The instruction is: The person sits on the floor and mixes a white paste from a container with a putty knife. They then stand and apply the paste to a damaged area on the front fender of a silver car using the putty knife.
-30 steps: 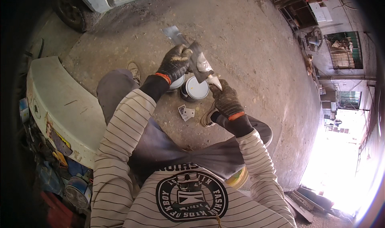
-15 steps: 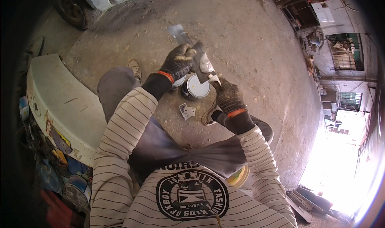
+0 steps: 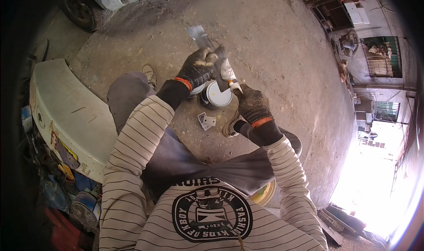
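Observation:
My left hand, in a dark glove with an orange cuff, is closed round a flat metal plate that looks like a filler spreader. Its blade sticks out past my fingers, and a grey flat part hangs down beside my hand. An elongated whitish lump lies against that flat part; I cannot tell whether it is paste. Its lower end meets a white-and-orange-ended tool in my gloved right hand. That tool's kind is mostly hidden by my fingers. Both hands are above the cans.
Two cans stand below my hands, one pale-topped can and another partly hidden. Several playing cards lie on the concrete floor. A pale car panel curves along my left. A vehicle's wheel is at the far left.
The right hand and the white-and-orange-ended tool have shifted very slightly right and down. My left hand keeps nearly the same place and grip.

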Demonstrator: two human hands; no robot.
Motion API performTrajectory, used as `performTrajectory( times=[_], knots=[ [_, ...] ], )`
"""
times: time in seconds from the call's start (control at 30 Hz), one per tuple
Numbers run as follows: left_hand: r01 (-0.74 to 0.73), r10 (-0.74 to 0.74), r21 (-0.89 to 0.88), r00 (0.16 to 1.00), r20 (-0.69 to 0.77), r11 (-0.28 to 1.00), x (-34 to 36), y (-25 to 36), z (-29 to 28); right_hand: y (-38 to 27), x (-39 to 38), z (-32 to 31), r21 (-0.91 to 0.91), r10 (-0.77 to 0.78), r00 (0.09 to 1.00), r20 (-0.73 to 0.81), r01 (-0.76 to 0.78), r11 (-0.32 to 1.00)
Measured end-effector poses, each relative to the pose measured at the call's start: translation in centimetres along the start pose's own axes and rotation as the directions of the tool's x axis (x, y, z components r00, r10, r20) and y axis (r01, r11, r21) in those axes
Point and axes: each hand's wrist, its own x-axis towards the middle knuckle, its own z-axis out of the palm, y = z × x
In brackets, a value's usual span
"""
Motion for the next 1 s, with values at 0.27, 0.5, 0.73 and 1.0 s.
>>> performTrajectory(
  times=[0.27, 0.5, 0.73, 1.0],
  knots=[
    [-0.044, 0.045, 0.059, 0.999, -0.008, 0.997, 0.4, -0.8, 0.2, 0.5, 0.4, 0.1, -0.066, -0.065, 0.998, 0.021, 0.066, 0.996],
    [-0.021, 0.020, 0.024, 0.999, 0.042, 0.999, 0.1, -0.4, -0.1, 0.2, 0.9, -1.0, -0.096, -0.229, 0.972, 0.056, 0.233, 0.968],
    [0.045, -0.049, 0.068, 0.998, 0.050, 0.997, -0.7, 1.2, -0.4, 0.1, 1.4, -0.8, -0.157, -0.364, 0.923, 0.127, 0.381, 0.911],
    [0.038, -0.019, 0.119, 0.988, -0.154, 0.992, -0.1, 0.6, -2.2, 6.3, 4.8, 2.6, 0.400, 0.135, 0.841, 0.524, -0.383, 0.833]
  ],
)
